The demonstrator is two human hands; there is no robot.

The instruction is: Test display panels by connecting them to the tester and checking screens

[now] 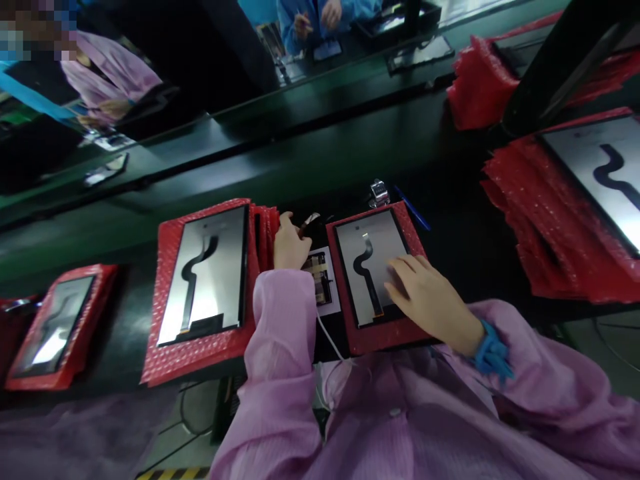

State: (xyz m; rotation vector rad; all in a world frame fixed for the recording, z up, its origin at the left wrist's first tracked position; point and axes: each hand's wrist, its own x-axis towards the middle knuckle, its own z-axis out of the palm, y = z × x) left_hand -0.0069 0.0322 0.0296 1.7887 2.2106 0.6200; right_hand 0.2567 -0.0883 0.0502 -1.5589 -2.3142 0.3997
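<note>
My right hand (423,293) lies with its fingers stretched over the right edge of a display panel (373,267). A black flex cable (363,267) curves over the panel's silvery back, and a red sheet (413,240) lies underneath. Left of this panel, my left hand (291,245) has its fingers curled around a small dark piece with a pale tip (311,220); its kind is unclear. Below that hand lies a white card (330,303) with a picture of parts on it. Another display panel (210,273) rests on a stack of red bubble-wrap pouches (170,267) beside my left forearm.
A shiny metal object (379,193) and a blue pen (413,208) lie beyond the middle panel. More panels on red pouches (560,227) stand at right and a smaller one (55,327) at far left. A dark post (555,67) rises at right. Co-workers sit across the line.
</note>
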